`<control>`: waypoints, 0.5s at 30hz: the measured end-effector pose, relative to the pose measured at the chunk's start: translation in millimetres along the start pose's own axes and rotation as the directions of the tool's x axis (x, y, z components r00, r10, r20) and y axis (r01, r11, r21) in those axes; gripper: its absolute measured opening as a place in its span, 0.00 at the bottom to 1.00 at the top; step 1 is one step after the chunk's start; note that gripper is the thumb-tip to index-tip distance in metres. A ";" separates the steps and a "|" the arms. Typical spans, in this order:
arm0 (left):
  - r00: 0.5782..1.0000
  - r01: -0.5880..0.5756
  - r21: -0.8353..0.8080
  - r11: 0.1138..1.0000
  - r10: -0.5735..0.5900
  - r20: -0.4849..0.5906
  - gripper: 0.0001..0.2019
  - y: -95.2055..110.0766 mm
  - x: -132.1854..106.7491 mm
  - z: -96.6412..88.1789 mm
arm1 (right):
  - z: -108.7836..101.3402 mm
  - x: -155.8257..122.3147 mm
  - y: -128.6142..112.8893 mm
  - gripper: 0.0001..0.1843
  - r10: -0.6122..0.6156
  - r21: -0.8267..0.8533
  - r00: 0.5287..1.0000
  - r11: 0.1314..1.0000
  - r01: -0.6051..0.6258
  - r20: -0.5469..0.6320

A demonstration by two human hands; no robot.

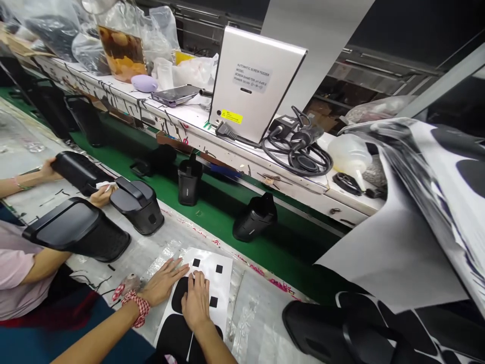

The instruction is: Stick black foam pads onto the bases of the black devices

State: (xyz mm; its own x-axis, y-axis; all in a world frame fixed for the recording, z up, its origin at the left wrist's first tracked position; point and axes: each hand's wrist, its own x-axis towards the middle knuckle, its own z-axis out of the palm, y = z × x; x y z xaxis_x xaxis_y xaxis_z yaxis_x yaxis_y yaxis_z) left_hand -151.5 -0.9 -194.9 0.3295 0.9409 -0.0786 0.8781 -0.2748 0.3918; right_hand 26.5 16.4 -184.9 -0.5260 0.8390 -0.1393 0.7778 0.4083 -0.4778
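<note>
One head-worn camera looks forward and down, close over the workbench (257, 323) edge.

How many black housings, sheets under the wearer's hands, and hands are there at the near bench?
Black housings: 4
White sheet with black shapes: 1
Wearer's hands, left hand and right hand, flat on the sheet: 2
Co-worker's hands: 2
Total: 9
</note>
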 end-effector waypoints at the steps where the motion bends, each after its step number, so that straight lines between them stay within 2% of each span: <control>1: 1.000 -0.006 -0.004 1.000 0.006 -0.013 0.30 -0.1 -0.6 0.7 | 1.4 0.5 -1.1 0.30 -0.011 0.009 1.000 1.000 0.011 -0.016; 4: 0.999 -0.021 -0.010 1.000 0.021 -0.044 0.27 -4.7 -1.1 3.5 | 2.3 2.0 -4.2 0.26 -0.047 0.046 0.996 0.998 0.050 -0.079; 6: 0.998 -0.027 -0.013 1.000 0.026 -0.052 0.27 -12.4 -1.1 4.3 | 2.6 -6.8 -4.9 0.23 -0.113 0.075 0.987 0.990 0.123 -0.118; 9: 0.998 -0.040 -0.031 0.999 0.039 -0.055 0.33 -25.0 -3.3 4.6 | 4.3 -44.2 0.8 0.17 -0.210 0.112 0.962 0.966 0.232 -0.177; 11: 0.995 -0.047 -0.056 0.997 0.042 -0.088 0.33 -29.7 -6.0 7.5 | -1.1 -80.5 11.1 0.15 -0.184 0.128 0.955 0.968 0.217 -0.232; 13: 0.984 -0.030 -0.091 0.995 0.013 -0.180 0.26 -30.9 -7.0 14.3 | -22.0 -118.6 25.3 0.19 -0.100 0.153 0.936 0.975 0.159 -0.336; 14: 0.973 -0.020 -0.115 0.993 -0.007 -0.232 0.25 -30.4 -6.2 18.9 | -40.1 -136.6 32.6 0.23 -0.043 0.148 0.908 0.982 0.114 -0.416; 15: 0.960 -0.010 -0.141 0.990 -0.030 -0.278 0.23 -29.4 -4.7 23.5 | -63.0 -153.4 39.5 0.30 0.013 0.136 0.859 0.989 0.066 -0.512</control>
